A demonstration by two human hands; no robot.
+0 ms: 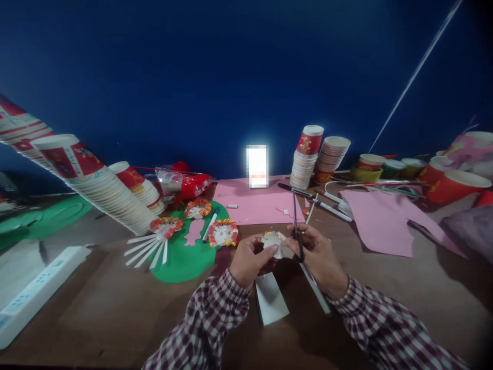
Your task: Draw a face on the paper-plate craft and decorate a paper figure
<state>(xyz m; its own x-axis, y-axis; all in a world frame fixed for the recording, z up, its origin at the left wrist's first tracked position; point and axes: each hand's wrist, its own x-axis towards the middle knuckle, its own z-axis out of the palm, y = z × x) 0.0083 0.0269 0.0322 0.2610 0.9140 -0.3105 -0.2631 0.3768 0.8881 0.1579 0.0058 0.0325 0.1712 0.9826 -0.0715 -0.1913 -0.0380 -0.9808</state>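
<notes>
Before me, my left hand pinches a small cut piece of whitish paper with pointed, notched edges. My right hand is closed on a pair of scissors, its dark handle in the fingers and the blades pointing up and away. The right fingertips also come close to the paper's right edge; whether they touch it I cannot tell. Under the hands lie a white rectangular block and a long thin white strip.
Left of the hands, a green sheet bears cut paper-cup flowers, a pink cutout and a marker. Stacked paper cups lean at left; others stand behind. Pink paper and a power strip lie around.
</notes>
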